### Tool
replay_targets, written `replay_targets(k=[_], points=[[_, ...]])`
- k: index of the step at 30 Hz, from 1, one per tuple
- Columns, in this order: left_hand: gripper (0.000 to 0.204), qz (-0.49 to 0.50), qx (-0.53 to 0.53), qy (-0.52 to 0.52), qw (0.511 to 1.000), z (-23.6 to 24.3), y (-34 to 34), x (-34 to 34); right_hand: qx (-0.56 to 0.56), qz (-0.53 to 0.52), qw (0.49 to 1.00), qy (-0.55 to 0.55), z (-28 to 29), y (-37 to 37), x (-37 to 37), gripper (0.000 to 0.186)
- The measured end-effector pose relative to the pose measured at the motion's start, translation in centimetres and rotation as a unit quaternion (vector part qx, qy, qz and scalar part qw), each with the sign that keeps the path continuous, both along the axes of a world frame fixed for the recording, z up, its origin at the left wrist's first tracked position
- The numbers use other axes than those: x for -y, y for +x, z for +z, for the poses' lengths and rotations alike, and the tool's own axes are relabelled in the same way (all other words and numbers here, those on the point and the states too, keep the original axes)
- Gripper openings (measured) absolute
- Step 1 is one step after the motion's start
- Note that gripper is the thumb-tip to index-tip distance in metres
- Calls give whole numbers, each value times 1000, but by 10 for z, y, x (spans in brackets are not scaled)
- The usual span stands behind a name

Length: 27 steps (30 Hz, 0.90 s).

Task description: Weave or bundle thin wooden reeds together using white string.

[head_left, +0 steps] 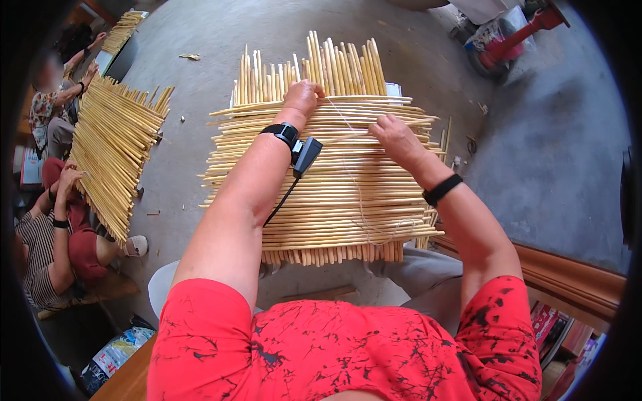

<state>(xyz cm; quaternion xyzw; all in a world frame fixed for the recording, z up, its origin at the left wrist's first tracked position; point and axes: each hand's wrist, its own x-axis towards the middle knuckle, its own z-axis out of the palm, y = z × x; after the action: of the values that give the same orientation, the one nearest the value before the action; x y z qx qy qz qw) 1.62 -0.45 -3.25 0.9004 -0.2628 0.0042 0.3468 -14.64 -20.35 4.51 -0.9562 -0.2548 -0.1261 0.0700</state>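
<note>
A mat of pale yellow sticks (314,200) lies crosswise in front of me over more upright sticks (344,70). A thin white thread (361,207) runs down across the crosswise sticks. My left hand (303,99), with a strapped device on its wrist, is closed at the upper edge of the mat near the thread's top end; what its fingertips hold is hidden. My right hand (396,139), lower and to the right, has its fingers curled on a loose stick (354,134) lying slantwise over the others.
Two people (47,254) (53,113) at left work at a second bundle of sticks (114,154); another stack (122,32) lies beyond. Concrete floor (180,87) surrounds us, with a red metal object (515,40) at back right and a wooden rail (568,287) at right.
</note>
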Motion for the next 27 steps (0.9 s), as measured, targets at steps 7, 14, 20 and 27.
replay_targets(k=[7, 14, 20, 27], points=[[10, -11, -31, 62, 997, 0, 9, 10, -230, 39, 972, -29, 73, -111, -24, 9], [10, -16, -7, 82, 997, -14, 39, -8, -338, 50, 939, 38, 137, -169, -56, 9], [57, 5, 157, 135, 978, 96, 20, -7, -241, -54, 964, 99, 158, -149, -30, 6], [19, -20, 174, -191, 966, 293, -67, -84, -158, -93, 968, 171, 169, -128, -29, 11]])
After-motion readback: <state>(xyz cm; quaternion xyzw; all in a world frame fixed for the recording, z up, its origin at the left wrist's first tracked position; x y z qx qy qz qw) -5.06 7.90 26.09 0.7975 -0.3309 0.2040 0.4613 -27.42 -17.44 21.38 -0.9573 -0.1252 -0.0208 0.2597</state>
